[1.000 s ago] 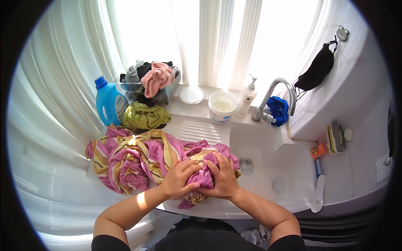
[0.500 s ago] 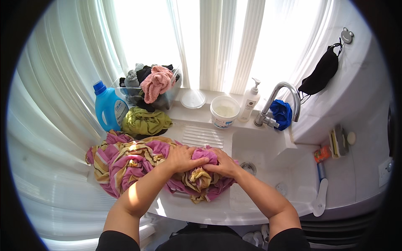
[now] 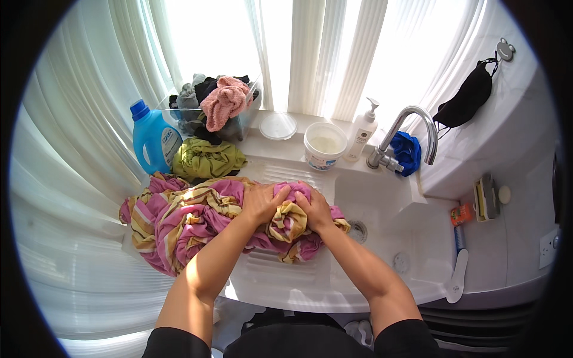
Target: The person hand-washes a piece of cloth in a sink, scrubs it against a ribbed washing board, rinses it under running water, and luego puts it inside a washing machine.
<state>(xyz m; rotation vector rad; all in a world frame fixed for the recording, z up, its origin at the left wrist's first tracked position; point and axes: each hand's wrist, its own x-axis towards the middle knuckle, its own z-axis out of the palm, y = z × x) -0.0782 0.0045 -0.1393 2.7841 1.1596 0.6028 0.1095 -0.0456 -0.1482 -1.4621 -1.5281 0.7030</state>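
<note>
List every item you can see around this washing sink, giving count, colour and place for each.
striped cloth: 1, pink and yellow, on the ribbed washboard
green garment: 1, olive, behind the cloth
detergent bottle: 1, blue, far left
clear tub of clothes: 1, on the sill
white bucket: 1, by the tap
pump bottle: 1, white
tap: 1, metal
blue cloth: 1, on the tap
left hand, right hand: both gripping the cloth

Bright daylight pours through sheer white curtains (image 3: 310,53) behind a white sink counter (image 3: 382,197).
</note>
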